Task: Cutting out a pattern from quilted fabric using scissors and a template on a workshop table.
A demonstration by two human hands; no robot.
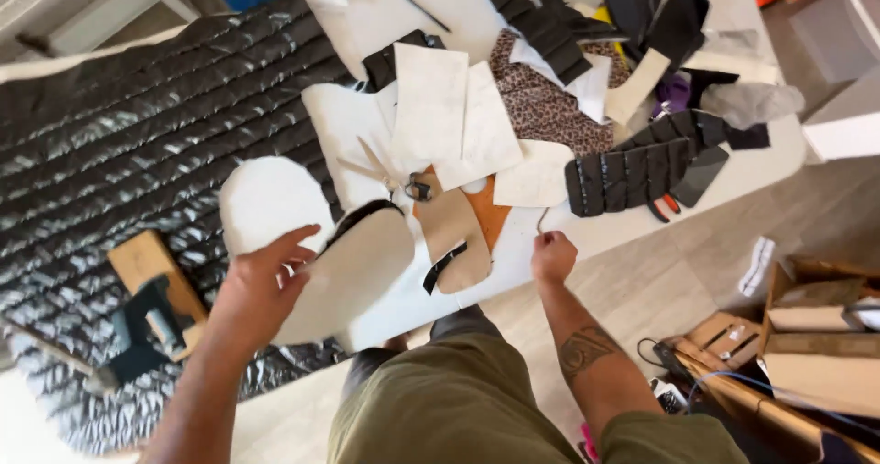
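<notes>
**Hands over a messy desk**

A big black quilted sheet lies on the left. The white desk holds many cut pieces. The left hand has its fingers clamped on a pale oval piece. The right hand is curled tight, maybe pinching a thin wire.
</notes>
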